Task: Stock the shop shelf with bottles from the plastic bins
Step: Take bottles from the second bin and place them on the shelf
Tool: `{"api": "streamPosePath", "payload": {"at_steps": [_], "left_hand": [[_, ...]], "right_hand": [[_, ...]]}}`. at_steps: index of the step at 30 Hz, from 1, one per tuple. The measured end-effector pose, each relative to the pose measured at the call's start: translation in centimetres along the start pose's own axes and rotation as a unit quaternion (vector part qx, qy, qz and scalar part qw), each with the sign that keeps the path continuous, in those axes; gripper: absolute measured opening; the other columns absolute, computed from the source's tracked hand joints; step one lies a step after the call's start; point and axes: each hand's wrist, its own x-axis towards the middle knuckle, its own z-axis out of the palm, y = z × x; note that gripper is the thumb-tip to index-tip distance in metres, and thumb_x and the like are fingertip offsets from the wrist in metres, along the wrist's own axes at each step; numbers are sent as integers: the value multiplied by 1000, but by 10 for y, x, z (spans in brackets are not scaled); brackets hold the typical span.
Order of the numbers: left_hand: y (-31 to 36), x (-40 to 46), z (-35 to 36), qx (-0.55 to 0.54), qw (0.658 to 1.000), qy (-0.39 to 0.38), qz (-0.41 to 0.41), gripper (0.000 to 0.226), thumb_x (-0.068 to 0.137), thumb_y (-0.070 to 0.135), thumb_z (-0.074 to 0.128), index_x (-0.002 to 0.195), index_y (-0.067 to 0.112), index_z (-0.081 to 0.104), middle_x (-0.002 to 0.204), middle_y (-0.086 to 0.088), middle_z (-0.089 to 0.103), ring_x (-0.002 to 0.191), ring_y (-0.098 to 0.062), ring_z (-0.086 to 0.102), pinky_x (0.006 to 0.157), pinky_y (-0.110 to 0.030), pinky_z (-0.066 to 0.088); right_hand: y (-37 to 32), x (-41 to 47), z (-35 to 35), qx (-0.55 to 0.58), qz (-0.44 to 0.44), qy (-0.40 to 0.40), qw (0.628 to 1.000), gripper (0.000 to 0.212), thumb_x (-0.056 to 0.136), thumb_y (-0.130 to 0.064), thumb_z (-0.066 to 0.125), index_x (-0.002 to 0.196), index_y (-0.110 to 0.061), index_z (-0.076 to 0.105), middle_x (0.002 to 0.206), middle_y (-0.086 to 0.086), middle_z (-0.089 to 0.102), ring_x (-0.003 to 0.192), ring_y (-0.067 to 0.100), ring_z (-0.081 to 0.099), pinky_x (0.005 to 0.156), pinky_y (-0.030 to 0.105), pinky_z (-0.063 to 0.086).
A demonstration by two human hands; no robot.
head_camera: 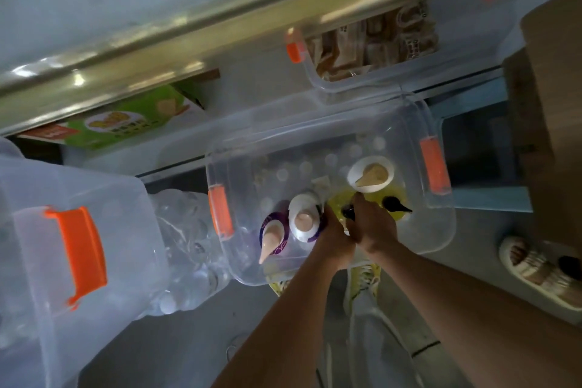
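I look down into a clear plastic bin (441, 230) with orange handles. Inside stand a purple bottle (273, 236) with a pink cone cap, a white-and-purple bottle (303, 220) with a pink cap, a white bottle (371, 174) with a beige cap, and yellow-green bottles with black caps (395, 204). Both my hands are down in the bin, side by side. My left hand (334, 234) curls against the white-and-purple bottle. My right hand (373, 225) grips a black-capped yellow-green bottle (338, 202). The shelf's metal edge (189, 27) runs diagonally above.
A second clear bin (75, 255) stands at the left, beside a wrapped pack of water bottles (189, 246). A third bin (371, 47) holds snack packets. A green box (132, 123) lies under the shelf. A cardboard box (551, 104) and another person's sandalled foot (529, 264) are at the right.
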Motion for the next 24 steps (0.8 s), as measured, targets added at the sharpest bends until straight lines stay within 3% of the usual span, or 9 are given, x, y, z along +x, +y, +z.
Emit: {"api": "streamPosePath", "payload": {"at_steps": [4, 7, 10, 12, 16, 17, 20, 22, 24], "left_hand": [[-3, 7, 0, -14, 1000, 3, -9, 69, 99, 5, 42, 154, 11, 0, 156, -17, 23, 140, -31, 32, 109, -32, 30], [-6, 7, -2, -26, 1000, -8, -16, 65, 97, 3, 43, 152, 13, 10, 149, -13, 34, 136, -31, 39, 102, -27, 35], [-13, 4, 0, -35, 999, -7, -3, 59, 93, 11, 54, 143, 20, 26, 128, -5, 52, 115, -24, 55, 97, -30, 46], [-23, 4, 7, -20, 999, 0, 26, 65, 87, 16, 60, 142, 21, 25, 118, -2, 56, 103, -16, 58, 88, -28, 50], [-28, -6, 14, -69, 996, 6, 55, 90, 72, 14, 71, 142, 39, 20, 124, 3, 56, 109, -20, 60, 87, -44, 56], [-18, -20, 7, -75, 995, 9, 64, 92, 70, 12, 74, 141, 41, 21, 125, 4, 55, 110, -19, 59, 88, -40, 56], [14, -63, -18, -65, 992, 18, 107, 87, 68, 7, 79, 138, 26, 30, 124, 4, 54, 110, -12, 56, 79, -6, 47], [29, -84, -33, -69, 989, 15, 134, 87, 66, 11, 84, 136, 25, 34, 123, 5, 55, 109, -10, 55, 74, -2, 42], [42, -105, -47, -70, 984, 23, 160, 89, 64, 16, 87, 136, 26, 36, 121, 10, 55, 108, -7, 54, 80, -4, 40]], "right_hand": [[6, -2, -5, -4, -20, 8, 1000, 19, 95, -15, 53, 113, -10, 52, 105, 11, 68, 102, 30, 64, 67, 31, 43], [6, -11, -16, -3, -52, 19, 998, 22, 92, -16, 56, 114, -12, 55, 104, 8, 70, 100, 29, 65, 72, 32, 48], [2, -27, -37, -34, -76, 32, 996, 25, 93, -23, 58, 117, -16, 58, 106, 3, 70, 102, 23, 65, 72, 28, 46], [-2, -41, -55, -69, -92, 37, 993, 24, 93, -28, 56, 116, -20, 59, 107, 0, 70, 103, 21, 65, 70, 26, 41], [-18, -66, -97, -111, -104, 32, 988, 19, 90, -30, 52, 103, -18, 60, 92, -1, 68, 93, 20, 66, 66, 25, 35], [-22, -72, -108, -113, -102, 36, 988, 19, 87, -31, 52, 98, -17, 60, 84, -1, 66, 87, 21, 67, 64, 25, 36], [-37, -88, -142, -94, -82, 25, 992, 14, 81, -32, 57, 88, -21, 59, 79, -2, 64, 82, 21, 67, 63, 26, 43], [-45, -101, -167, -64, -58, 2, 996, 9, 78, -27, 60, 78, -18, 58, 74, -2, 66, 74, 19, 68, 64, 26, 48], [-51, -113, -191, 3, -33, -30, 999, 11, 79, -19, 63, 71, -11, 62, 60, -1, 69, 57, 15, 69, 65, 29, 55]]}}
